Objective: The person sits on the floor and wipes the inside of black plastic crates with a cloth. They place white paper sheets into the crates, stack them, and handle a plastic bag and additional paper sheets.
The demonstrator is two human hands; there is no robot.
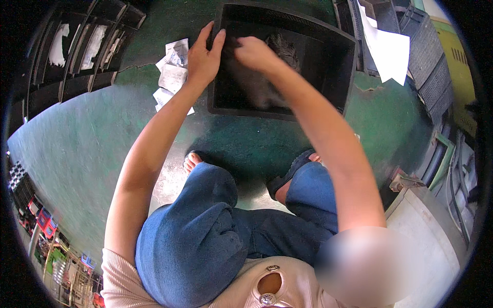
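Black bin point(326, 66) on green floor point(97, 138), in front of the feet. Left hand point(204, 59) at its left rim, thumb and finger apart; can't tell if it grips. Right hand point(255, 53) reaches inside near the left wall, fingers curled; can't tell if anything is held. Dark crumpled item point(284, 49) in the bin, just right of that hand; kind unclear. Crumpled white papers point(172, 77) on the floor beside the left forearm. Farther out: black racks point(64, 84) upper left, white sheet point(386, 51) upper right.
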